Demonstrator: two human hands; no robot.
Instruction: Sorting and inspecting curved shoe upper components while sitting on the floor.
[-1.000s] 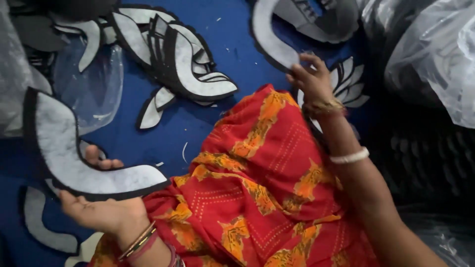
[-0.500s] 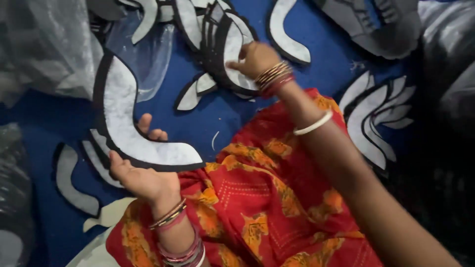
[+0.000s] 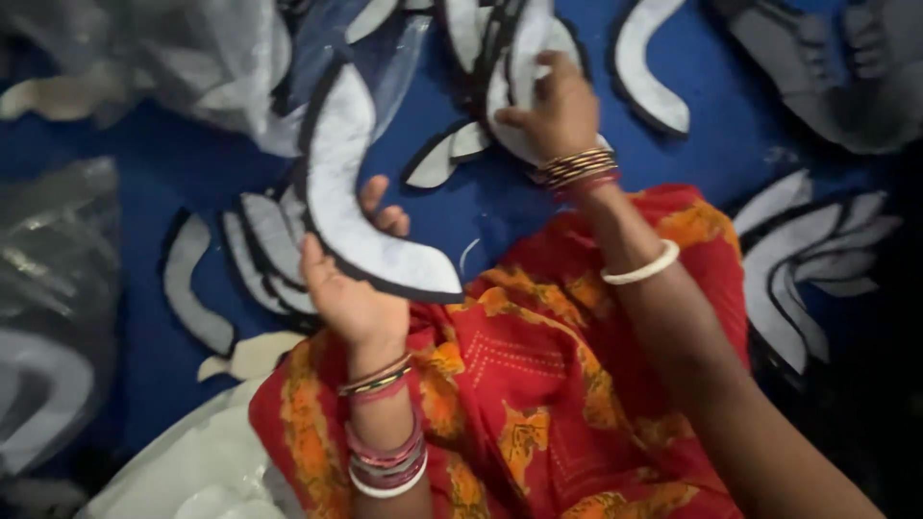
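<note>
Left hand (image 3: 351, 298) clenched on a curved white cutout (image 3: 351, 192), raised above the blue cloth (image 3: 144, 384) near its middle. Right hand (image 3: 553, 111) grips a cutout stack (image 3: 514, 58) at the cloth's far edge.

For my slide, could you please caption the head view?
Left hand holds a curved white piece; right hand grips another over blue cloth.

Two hands (image 3: 351, 298) (image 3: 553, 111), one curved grey piece (image 3: 351, 207) held, and many more scattered, uncountable.
</note>
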